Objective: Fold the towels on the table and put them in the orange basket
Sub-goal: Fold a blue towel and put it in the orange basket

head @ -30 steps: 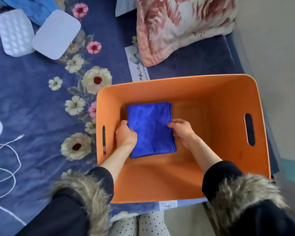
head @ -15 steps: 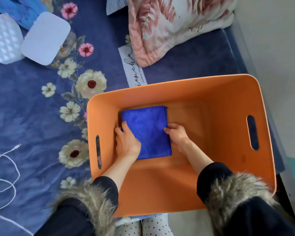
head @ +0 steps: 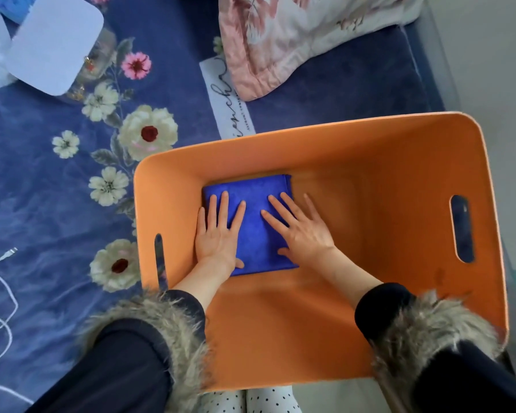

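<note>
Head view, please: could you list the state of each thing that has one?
Blue towel: folded, flat on the basket floor, left side.
Orange basket: upright, open-topped, holding one towel.
Left hand: fingers straight, pressing the towel.
Right hand: fingers spread, flat on the towel's right edge.
White cable: loose, unplugged.

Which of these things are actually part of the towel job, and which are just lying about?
Part of the job:
blue towel, folded, lying in the basket
orange basket
left hand and right hand, flat on the towel

Just lying about:
floral pillow
white cable
white lid
</note>
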